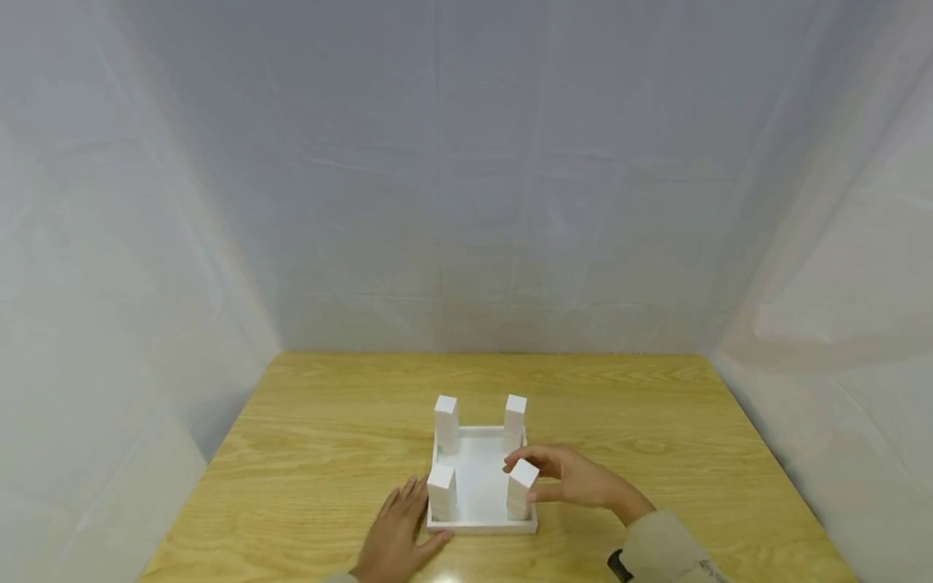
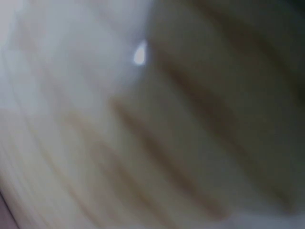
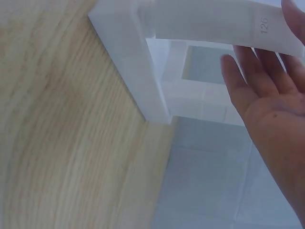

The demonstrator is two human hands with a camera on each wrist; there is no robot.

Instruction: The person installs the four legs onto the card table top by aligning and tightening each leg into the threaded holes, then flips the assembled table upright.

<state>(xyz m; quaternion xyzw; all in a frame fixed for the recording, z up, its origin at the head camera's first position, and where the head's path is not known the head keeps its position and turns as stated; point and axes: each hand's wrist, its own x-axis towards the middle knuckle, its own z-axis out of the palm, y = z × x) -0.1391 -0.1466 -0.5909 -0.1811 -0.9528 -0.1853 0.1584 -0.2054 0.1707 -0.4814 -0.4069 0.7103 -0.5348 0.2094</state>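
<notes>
A shallow white tray (image 1: pixel 481 474) lies on the table, with a white square post standing at each corner. My right hand (image 1: pixel 576 479) holds the near right post (image 1: pixel 521 492) between thumb and fingers. In the right wrist view that post (image 3: pixel 209 21) bears the number 126 and meets the tray's corner (image 3: pixel 126 57). My left hand (image 1: pixel 397 526) lies at the tray's near left corner, fingers extended along its side and thumb at the front edge. Close to it stands the near left post (image 1: pixel 441 494). The far left post (image 1: pixel 447 425) and far right post (image 1: pixel 514 423) are untouched.
The wooden table (image 1: pixel 328 429) reaches back to a pale sheet wall (image 1: pixel 466 202), with more sheeting on both sides. Blurred wood grain (image 2: pixel 157 157) and a bright glare spot fill the left wrist view.
</notes>
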